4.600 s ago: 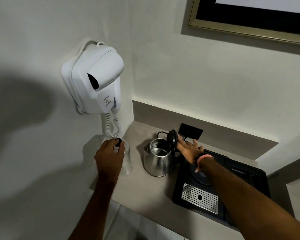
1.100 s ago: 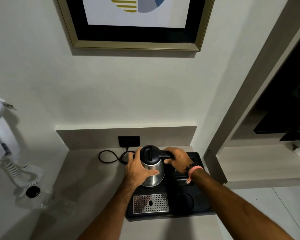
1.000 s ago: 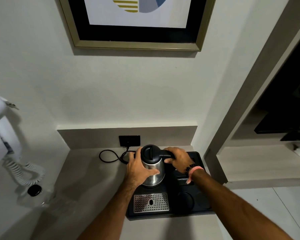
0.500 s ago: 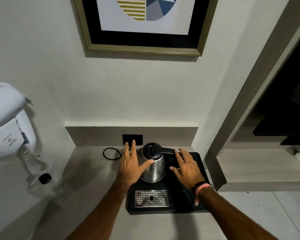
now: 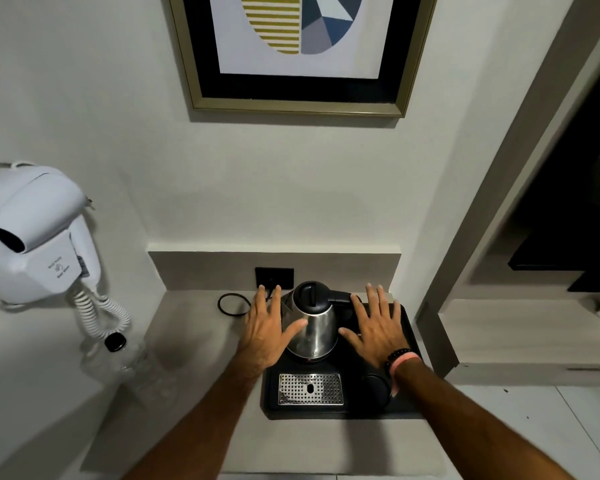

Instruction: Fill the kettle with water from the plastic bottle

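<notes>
The steel kettle (image 5: 313,327) with its black lid down stands on the black tray (image 5: 409,403) at the back of the counter. A small red light glows at its base. My left hand (image 5: 265,327) hovers flat just left of the kettle, fingers spread, holding nothing. My right hand (image 5: 376,327) is spread open just right of it, by the black handle, also holding nothing. The clear plastic bottle (image 5: 125,358) with a black cap stands at the counter's left edge, against the wall.
A white wall-mounted hair dryer (image 5: 32,233) with a coiled cord hangs above the bottle. A black power cord (image 5: 231,304) loops behind the kettle below a wall socket (image 5: 274,276). A metal drip grate (image 5: 310,389) sits at the tray's front. Shelves open on the right.
Both hands have let go of the kettle and now hover open on either side of it. Earlier the left hand set the bottle down at the left and the kettle's lid was shut.
</notes>
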The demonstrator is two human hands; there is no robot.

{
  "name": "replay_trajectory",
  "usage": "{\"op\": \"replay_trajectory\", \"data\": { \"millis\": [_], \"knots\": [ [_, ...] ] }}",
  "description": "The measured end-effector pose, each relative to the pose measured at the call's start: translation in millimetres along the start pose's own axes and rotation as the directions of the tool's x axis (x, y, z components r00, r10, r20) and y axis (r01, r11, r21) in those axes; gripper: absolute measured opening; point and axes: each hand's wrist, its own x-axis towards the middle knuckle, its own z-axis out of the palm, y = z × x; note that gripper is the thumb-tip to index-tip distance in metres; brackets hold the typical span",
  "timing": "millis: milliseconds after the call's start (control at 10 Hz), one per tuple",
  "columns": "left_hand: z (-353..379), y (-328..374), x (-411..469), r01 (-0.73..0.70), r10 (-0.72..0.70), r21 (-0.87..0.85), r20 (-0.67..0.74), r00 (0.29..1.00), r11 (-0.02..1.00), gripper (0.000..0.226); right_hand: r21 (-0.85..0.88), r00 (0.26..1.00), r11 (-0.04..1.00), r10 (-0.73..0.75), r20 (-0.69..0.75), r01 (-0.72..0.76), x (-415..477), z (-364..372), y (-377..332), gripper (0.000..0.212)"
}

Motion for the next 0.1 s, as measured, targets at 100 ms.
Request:
{"op": "replay_trajectory", "data": {
  "millis": [100],
  "knots": [
    [4.4, -2.1, -1.0, -0.054, 0.054, 0.079, 0.000, 0.999, 0.995, 0.110, 0.061, 0.996, 0.997, -0.034, -0.084, 0.039, -1.1, 1.6, -12.9, 0.091]
  ]
}}
